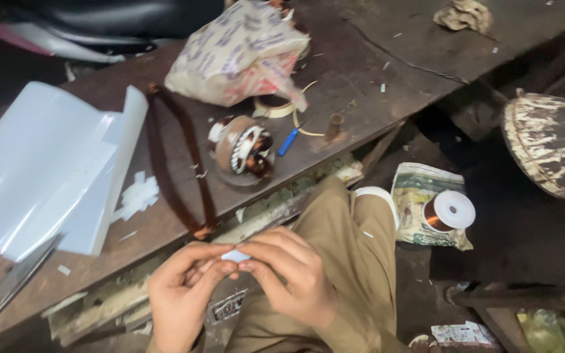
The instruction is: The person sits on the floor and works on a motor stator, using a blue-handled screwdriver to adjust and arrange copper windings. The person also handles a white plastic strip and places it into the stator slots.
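Pinching small white paper slip (pixel 235 255) between fingertips of left hand (pixel 181 294) and right hand (pixel 292 278), both closed narrow on it, held above lap in khaki trousers (pixel 354 248). Just beyond, on dark workbench (pixel 354 85): brown wire coil loop (pixel 174 163), motor stator (pixel 243 149) with copper windings, blue-handled tool (pixel 288 141) beside it. White insulation sheet (pixel 40 170) far left. Printed bag (pixel 240 52) farther back. On floor to right, copper wire spool (pixel 449 211) on newspaper.
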